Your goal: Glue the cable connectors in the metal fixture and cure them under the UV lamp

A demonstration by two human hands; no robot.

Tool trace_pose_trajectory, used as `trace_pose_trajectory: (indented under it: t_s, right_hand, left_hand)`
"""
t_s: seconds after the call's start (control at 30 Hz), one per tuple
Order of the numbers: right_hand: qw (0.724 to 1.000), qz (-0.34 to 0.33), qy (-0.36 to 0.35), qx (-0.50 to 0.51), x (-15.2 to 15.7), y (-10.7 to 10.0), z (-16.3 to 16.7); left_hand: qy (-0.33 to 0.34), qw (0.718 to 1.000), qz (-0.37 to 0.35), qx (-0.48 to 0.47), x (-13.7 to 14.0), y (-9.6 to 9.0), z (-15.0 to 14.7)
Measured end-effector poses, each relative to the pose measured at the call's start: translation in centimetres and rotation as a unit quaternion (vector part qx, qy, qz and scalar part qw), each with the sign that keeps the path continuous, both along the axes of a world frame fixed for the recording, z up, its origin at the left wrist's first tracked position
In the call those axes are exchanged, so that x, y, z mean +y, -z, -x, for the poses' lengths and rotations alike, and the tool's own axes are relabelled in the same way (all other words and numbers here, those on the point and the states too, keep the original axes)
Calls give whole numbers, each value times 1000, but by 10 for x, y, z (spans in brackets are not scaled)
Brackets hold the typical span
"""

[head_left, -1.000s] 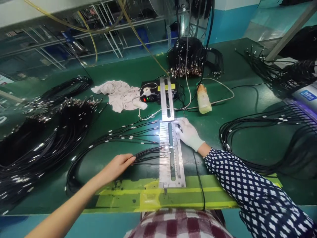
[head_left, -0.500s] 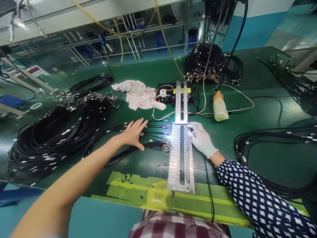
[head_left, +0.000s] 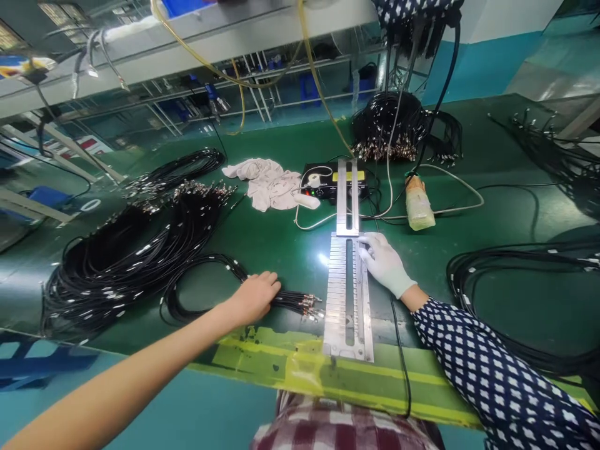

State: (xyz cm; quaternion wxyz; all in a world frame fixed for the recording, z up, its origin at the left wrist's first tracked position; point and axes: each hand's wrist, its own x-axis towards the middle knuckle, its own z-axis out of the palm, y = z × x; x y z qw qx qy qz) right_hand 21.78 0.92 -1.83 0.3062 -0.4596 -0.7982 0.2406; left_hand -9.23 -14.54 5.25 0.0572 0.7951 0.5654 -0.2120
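Observation:
My bare left hand [head_left: 257,299] is closed around a bundle of thin black cables [head_left: 293,301]. Their metal-tipped ends stick out to the right, close to a slotted metal fixture [head_left: 335,294]. The rest of the bundle loops back to the left on the table. A white glove covers my right hand [head_left: 383,264], whose bent fingers grip the right edge of the fixture near its upper end. The fixture has a row of narrow grooves, and a second slotted metal piece [head_left: 342,200] extends beyond it.
A large coil of black cables [head_left: 135,256] lies at left. Behind the fixture are a crumpled cloth [head_left: 272,183], a black control box [head_left: 328,181] and a tape-wrapped object [head_left: 419,203]. More cable bundles [head_left: 387,128] lie at the back and right. Yellow tape [head_left: 300,369] lines the front edge.
My left hand has gone from spread fingers above fanned-out cables to closed around them. The cables are gathered together and nearer the front edge. My right hand stays at the fixture.

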Motion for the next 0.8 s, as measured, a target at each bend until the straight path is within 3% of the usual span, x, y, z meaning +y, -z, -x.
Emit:
trace_pose_trajectory:
  t_s: [0.1,0.23,0.33,0.4,0.43,0.47,0.53,0.57,0.6,0.63,0.7,0.8]
  right_hand:
    - [999,14,6,36,-3,-3,-1]
    - [993,55,11,106,-14,-21,-8]
    - [980,135,-62,132,-28,-45,-13]
    - [949,242,-152,133,-41,-60,-17]
    - [912,327,-204,138,-50,-66,-19]
    - [855,427,-254,147,-60,-71,-22]
    - [692,627,-314,173,-81,-73,-28]
    - [621,696,-311,181,-93,-72,-32]
    - [576,741,-290,188,-104,-71,-37]
    - [550,772,-257,187,-116,-70,-43]
    - [553,788,-183,199,-137,-73,-61]
    - [638,724,-125,231,-165,-90,-101]
  left_hand:
    - [13,1000,-15,12,-1,-5,-1]
    - [24,998,-57,22,8,-32,2]
    - [48,994,-98,19,9,-56,-18]
    - [87,988,-124,-7,7,-65,-45]
    - [114,984,-131,-33,5,-68,-62]
    - [144,979,-131,-66,4,-70,-78]
    - [211,958,-128,-144,2,-73,-106]
    - [238,946,-125,-184,2,-74,-115]
    - [253,933,-122,-224,3,-76,-120]
    - [255,923,-120,-261,5,-78,-122]
    - [223,906,-133,-333,11,-79,-114]
    - [135,869,-198,-433,22,-72,-90]
